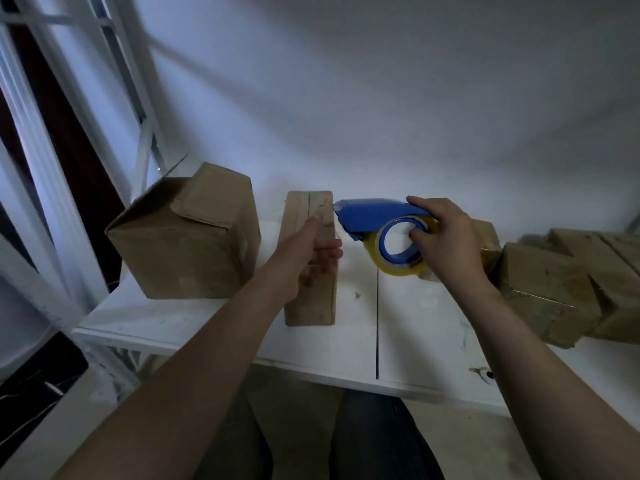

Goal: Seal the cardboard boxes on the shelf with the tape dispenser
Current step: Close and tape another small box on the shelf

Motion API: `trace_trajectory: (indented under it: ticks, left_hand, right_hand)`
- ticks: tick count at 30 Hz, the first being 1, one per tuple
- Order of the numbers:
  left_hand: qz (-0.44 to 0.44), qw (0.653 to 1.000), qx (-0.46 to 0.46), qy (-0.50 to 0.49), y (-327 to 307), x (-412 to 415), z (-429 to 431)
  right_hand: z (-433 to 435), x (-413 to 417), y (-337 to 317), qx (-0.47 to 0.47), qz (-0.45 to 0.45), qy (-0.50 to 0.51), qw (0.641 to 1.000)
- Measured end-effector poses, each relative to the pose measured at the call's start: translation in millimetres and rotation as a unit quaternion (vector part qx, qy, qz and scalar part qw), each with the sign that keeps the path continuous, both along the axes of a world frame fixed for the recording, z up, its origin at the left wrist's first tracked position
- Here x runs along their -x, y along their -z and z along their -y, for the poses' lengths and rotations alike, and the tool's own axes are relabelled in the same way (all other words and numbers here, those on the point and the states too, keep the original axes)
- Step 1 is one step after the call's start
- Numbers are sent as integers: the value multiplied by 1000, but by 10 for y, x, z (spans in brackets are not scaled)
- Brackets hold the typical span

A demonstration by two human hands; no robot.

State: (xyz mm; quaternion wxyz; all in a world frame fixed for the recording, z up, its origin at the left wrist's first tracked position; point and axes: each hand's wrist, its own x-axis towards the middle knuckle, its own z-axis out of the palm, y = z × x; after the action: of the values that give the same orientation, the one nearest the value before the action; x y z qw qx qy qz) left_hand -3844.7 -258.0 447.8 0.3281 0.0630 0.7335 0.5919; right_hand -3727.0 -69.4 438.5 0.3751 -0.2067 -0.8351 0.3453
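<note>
My left hand (308,258) lies flat against the narrow cardboard box (310,306) that stands in the middle of the white shelf (415,341). Its fingers are almost straight across the box's upper face and the thumb points up along it; it grips nothing. The box's flaps are down and meet in a dark seam that runs along its length, so I cannot see what is inside.

My right hand (446,240) grips the blue tape dispenser (367,216), fingers curled over its back and one hooked into the core of the yellowish tape roll (398,268). I hold the dispenser in the air just right of the narrow box, its nose level with the box's far end and close beside it.

To the left stands a larger box (187,251) with its top flaps folded unevenly and one flap raised at the back; its contents are hidden. On the right a cluster of closed boxes (554,292) sits on the shelf, tilted against each other
</note>
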Motion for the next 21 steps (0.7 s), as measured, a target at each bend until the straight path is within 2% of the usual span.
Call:
trace_trajectory:
  ticks: [5, 8, 13, 17, 21]
  left_hand:
    - [74, 996, 10, 43, 64, 2, 125]
    - [107, 992, -12, 63, 114, 36, 186]
    - [143, 986, -76, 43, 85, 69, 209]
    - [143, 983, -118, 17, 143, 204, 262]
    - [78, 995, -58, 3, 121, 307, 292]
  right_hand:
    - [78, 80, 17, -3, 7, 9, 1000]
    - [95, 131, 14, -4, 10, 10, 1000]
    - [118, 205, 2, -7, 14, 8, 1000]
    - [127, 214, 23, -2, 3, -11, 1000]
    - [149, 192, 48, -23, 0, -14, 1000]
